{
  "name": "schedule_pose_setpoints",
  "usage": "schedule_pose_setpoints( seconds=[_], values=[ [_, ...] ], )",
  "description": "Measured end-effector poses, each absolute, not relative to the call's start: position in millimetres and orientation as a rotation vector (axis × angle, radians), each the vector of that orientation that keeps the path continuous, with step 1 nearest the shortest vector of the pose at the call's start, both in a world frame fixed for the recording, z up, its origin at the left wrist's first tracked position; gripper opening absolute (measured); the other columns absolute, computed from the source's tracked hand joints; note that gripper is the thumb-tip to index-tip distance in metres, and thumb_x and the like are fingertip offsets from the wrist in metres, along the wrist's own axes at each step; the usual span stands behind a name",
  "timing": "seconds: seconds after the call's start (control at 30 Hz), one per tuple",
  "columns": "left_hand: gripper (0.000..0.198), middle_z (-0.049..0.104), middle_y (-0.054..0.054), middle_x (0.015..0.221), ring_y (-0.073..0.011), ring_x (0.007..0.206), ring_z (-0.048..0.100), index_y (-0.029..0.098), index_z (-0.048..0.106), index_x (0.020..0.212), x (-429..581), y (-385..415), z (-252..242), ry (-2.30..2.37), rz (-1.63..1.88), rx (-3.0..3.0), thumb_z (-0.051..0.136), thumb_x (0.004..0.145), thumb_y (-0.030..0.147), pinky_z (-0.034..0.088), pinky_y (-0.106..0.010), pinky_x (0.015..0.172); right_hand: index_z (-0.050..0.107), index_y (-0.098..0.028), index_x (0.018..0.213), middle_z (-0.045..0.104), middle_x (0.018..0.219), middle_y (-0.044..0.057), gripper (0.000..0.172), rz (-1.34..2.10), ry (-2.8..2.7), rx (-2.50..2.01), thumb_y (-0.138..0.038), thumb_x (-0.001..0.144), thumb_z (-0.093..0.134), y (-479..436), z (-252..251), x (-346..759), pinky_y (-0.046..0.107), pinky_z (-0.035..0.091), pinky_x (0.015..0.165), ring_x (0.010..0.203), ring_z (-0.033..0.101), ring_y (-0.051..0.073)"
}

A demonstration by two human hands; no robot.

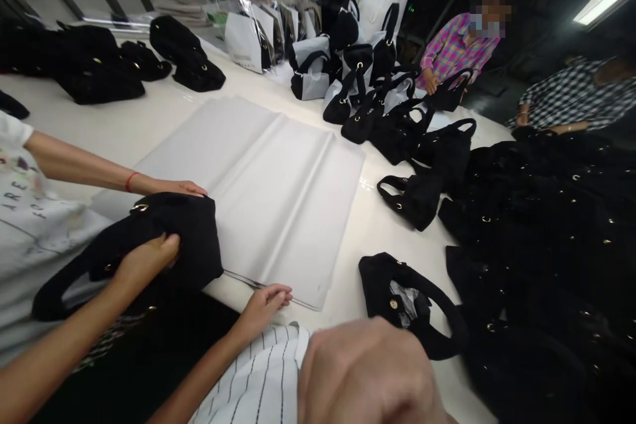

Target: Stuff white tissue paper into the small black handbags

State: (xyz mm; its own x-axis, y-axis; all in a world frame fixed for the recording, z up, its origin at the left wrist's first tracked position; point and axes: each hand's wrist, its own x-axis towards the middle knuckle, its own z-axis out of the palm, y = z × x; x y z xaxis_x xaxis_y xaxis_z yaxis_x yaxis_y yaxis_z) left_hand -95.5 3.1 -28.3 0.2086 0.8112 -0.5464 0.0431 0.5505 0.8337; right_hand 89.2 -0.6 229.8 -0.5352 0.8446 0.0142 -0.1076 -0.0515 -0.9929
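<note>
Left hand [264,308] half-open, seemingly empty, by sheets [311,212], lower centre. Right hand [370,374] curled; can't tell contents. Sheets likely light, creasable; hold by edges.

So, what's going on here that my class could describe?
At the left, someone in a printed white top has a hand on a black bag; a second hand grips it from this side. Pale sheets lie on the white table beside it, with a loosely bent hand at their near edge. A blurred hand looms in the foreground, its action unclear. Across the table, a person in a pink checked shirt handles another bag. More black bags crowd the right.
</note>
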Motion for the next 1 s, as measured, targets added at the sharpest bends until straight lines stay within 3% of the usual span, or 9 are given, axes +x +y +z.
schedule_pose_setpoints(
  seconds=[0.13,0.27,0.33,0.4,0.47,0.5,0.63,0.8,1.0],
  values=[
    [0.043,0.073,-0.01,0.091,-0.0259,0.089,0.068,0.013,0.07,0.095,-116,21,-28,1.29,0.683,0.81,0.067,0.072,0.049,0.051,-0.039,0.086,0.063,-0.018,0.062,0.06,0.056,-0.001,0.029,1.535,-1.092,-1.245,-0.044,0.071,0.073,61,155,63,0.025,0.046,0.054,0.052,0.053,0.012],
    [0.046,0.073,-0.011,0.092,-0.0257,0.09,0.068,0.015,0.069,0.097,-134,47,-30,1.294,0.737,0.792,0.065,0.072,0.054,0.051,-0.041,0.09,0.046,-0.019,0.049,0.052,0.05,-0.001,0.044,1.198,-0.897,-1.709,-0.05,0.078,0.06,107,36,68,0.026,0.042,0.057,0.051,0.046,0.012],
    [0.046,0.073,-0.011,0.093,-0.0259,0.091,0.068,0.015,0.069,0.097,-142,61,-31,1.314,0.75,0.812,0.065,0.073,0.055,0.051,-0.042,0.093,0.057,-0.017,0.062,0.062,0.065,0.004,0.036,1.038,-0.988,-1.909,-0.048,0.081,0.056,121,-10,82,0.029,0.045,0.067,0.063,0.054,0.016],
    [0.047,0.073,-0.01,0.094,-0.0266,0.093,0.068,0.016,0.069,0.098,-149,76,-31,1.348,0.762,0.829,0.064,0.073,0.056,0.049,-0.044,0.096,0.064,-0.01,0.098,0.067,0.097,0.012,0.038,0.905,-1.147,-2.062,-0.043,0.081,0.055,136,-38,96,0.031,0.046,0.082,0.086,0.06,0.022],
    [0.047,0.073,-0.01,0.096,-0.0273,0.094,0.068,0.017,0.068,0.098,-157,92,-31,1.387,0.776,0.831,0.064,0.073,0.057,0.048,-0.045,0.097,0.047,-0.003,0.131,0.055,0.128,0.019,0.062,0.782,-1.305,-2.196,-0.039,0.082,0.056,156,-52,105,0.033,0.039,0.097,0.114,0.052,0.027],
    [0.048,0.073,-0.01,0.096,-0.0277,0.094,0.068,0.017,0.068,0.098,-160,99,-31,1.402,0.781,0.826,0.065,0.072,0.057,0.048,-0.046,0.098,0.037,-0.001,0.139,0.046,0.137,0.021,0.07,0.729,-1.365,-2.261,-0.039,0.083,0.055,167,-55,107,0.034,0.034,0.103,0.124,0.044,0.029],
    [0.053,0.074,-0.01,0.094,-0.029,0.092,0.068,0.016,0.069,0.095,-173,123,-28,1.443,0.779,0.806,0.068,0.067,0.061,0.048,-0.048,0.098,0.021,0.005,0.145,0.022,0.152,0.024,0.082,0.618,-1.436,-2.495,-0.046,0.088,0.05,215,-71,102,0.041,0.019,0.112,0.139,0.02,0.034],
    [0.057,0.074,-0.011,0.095,-0.0297,0.094,0.068,0.016,0.068,0.096,-186,138,-28,1.51,0.722,0.807,0.068,0.064,0.064,0.048,-0.047,0.099,0.021,0.006,0.145,0.005,0.156,0.024,0.08,0.504,-1.461,-2.623,-0.052,0.092,0.04,249,-101,80,0.052,0.007,0.112,0.143,0.003,0.036],
    [0.062,0.073,-0.012,0.098,-0.0287,0.097,0.068,0.015,0.065,0.101,-191,146,-48,1.493,0.608,0.814,0.063,0.067,0.066,0.048,-0.045,0.1,0.036,0.0,0.141,0.014,0.155,0.021,0.062,0.314,-1.507,-2.584,-0.041,0.095,0.038,251,-114,70,0.055,0.007,0.112,0.143,0.01,0.034]
  ],
)
